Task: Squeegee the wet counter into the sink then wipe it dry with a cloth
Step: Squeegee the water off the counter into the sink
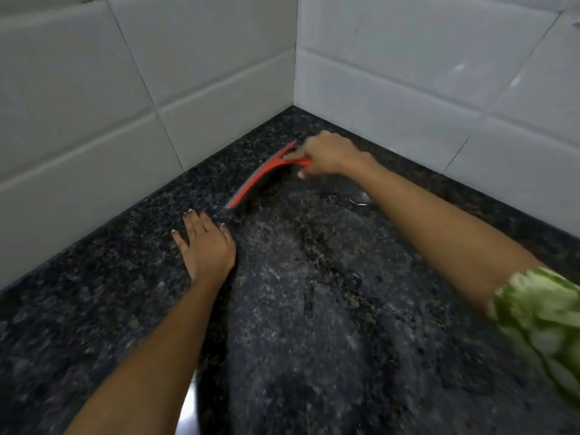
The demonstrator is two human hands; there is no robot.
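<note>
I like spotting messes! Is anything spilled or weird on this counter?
Yes, water. The dark granite counter has a wet, streaky sheen down its middle and a small shiny puddle near the right wall. The right hand holds a red squeegee in the corner; the left hand rests flat.

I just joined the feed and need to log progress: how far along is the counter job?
Early on. The right hand grips the red squeegee with its blade down near the corner of the dark speckled granite counter, while the left hand lies flat beside it. A streaky wet film covers the middle of the counter, so squeegeeing is unfinished. No cloth shows; drying is left.
</note>
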